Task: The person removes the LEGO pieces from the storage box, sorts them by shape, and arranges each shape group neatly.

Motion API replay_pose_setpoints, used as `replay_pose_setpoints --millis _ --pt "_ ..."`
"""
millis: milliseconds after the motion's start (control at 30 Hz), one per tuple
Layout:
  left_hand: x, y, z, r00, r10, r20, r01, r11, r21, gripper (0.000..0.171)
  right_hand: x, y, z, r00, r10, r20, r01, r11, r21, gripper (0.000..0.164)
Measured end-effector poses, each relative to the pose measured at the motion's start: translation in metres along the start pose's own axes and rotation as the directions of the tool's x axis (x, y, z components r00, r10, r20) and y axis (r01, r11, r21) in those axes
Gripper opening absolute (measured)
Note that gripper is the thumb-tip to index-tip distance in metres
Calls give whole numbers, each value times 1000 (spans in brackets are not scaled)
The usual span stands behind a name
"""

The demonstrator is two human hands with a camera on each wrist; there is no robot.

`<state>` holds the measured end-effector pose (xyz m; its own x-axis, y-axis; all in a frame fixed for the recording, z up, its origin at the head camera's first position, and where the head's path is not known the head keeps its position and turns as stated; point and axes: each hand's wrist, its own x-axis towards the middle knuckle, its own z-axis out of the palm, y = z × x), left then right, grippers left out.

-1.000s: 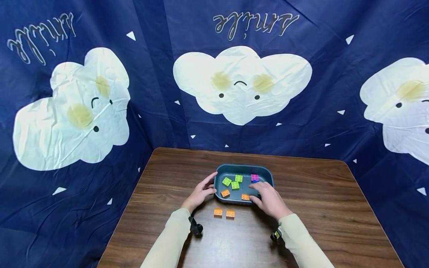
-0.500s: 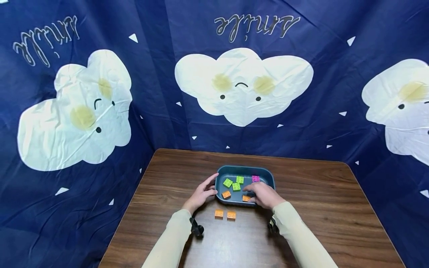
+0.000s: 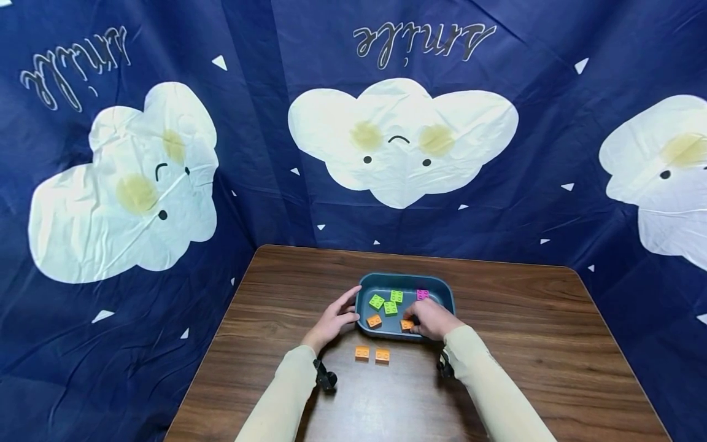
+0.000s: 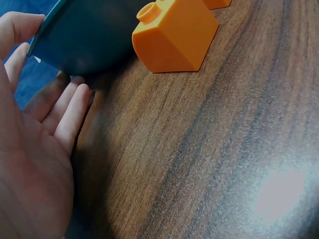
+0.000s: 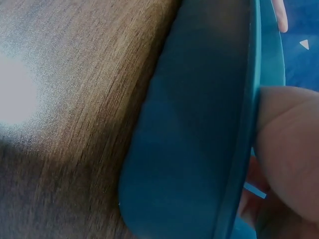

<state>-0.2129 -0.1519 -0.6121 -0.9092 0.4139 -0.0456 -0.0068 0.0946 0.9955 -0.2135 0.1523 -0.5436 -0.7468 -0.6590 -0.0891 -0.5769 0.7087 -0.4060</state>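
Note:
On the table stands a dark teal plastic bin (image 3: 403,275) with toy building bricks inside. My left hand (image 3: 331,320) touches its left end, fingers mostly extended; in the left wrist view fingertips meet the rim of the bin (image 4: 94,40). Reaching over the front right, my right hand (image 3: 436,319) pinches an orange brick (image 3: 405,324) inside the bin. In the right wrist view the bin wall (image 5: 184,124) hides the fingertips and the brick. Another orange brick (image 3: 374,321), green bricks (image 3: 390,307) and a magenta brick (image 3: 422,294) lie in the bin.
Two orange bricks, one at left (image 3: 361,353) and one at right (image 3: 382,355), sit on the wooden table (image 3: 525,344) before the bin. The left wrist view shows a sloped face on the nearer orange brick (image 4: 179,37). A blue cloud-printed curtain (image 3: 254,202) hangs behind.
My right hand has moved left and lower inside the bin, and its fingers have closed on the orange brick at the front. My left hand has stayed at the bin's left end.

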Motion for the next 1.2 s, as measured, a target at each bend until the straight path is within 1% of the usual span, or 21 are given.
replay_pose_setpoints --millis 133,333,467,600,700,867,1033,1133,1200 --pt "-1 2 1 1000 -1 -7 1 1000 24 71 1 0 2 999 33 -10 -33 999 -1 14" --pt "-3 3 2 1000 -9 -14 9 1000 6 71 1 -5 3 994 103 -33 -102 994 29 14" --pt "-3 5 2 1000 -12 -9 12 1000 -5 71 0 -5 4 986 133 -103 -129 991 42 14" --pt "-2 5 1 1000 -21 4 21 1000 -5 72 -1 -6 3 970 144 -198 -134 989 63 11" --pt "-1 6 0 1000 -24 7 24 1000 -3 72 -4 -10 -2 954 166 -249 -142 983 112 8" --pt "-1 5 2 1000 -13 -9 13 1000 -1 71 -12 -19 -8 928 206 -310 -147 968 203 6" --pt "-2 3 1 1000 1 -15 0 1000 12 71 -20 -26 -6 902 222 -370 -124 955 270 8" --pt "-2 4 1 1000 -2 -14 2 1000 14 71 -25 -30 -3 890 238 -388 -108 938 329 10" --pt "-2 4 1 1000 -5 -14 6 1000 17 70 -30 -33 -1 887 241 -393 -92 928 362 11"
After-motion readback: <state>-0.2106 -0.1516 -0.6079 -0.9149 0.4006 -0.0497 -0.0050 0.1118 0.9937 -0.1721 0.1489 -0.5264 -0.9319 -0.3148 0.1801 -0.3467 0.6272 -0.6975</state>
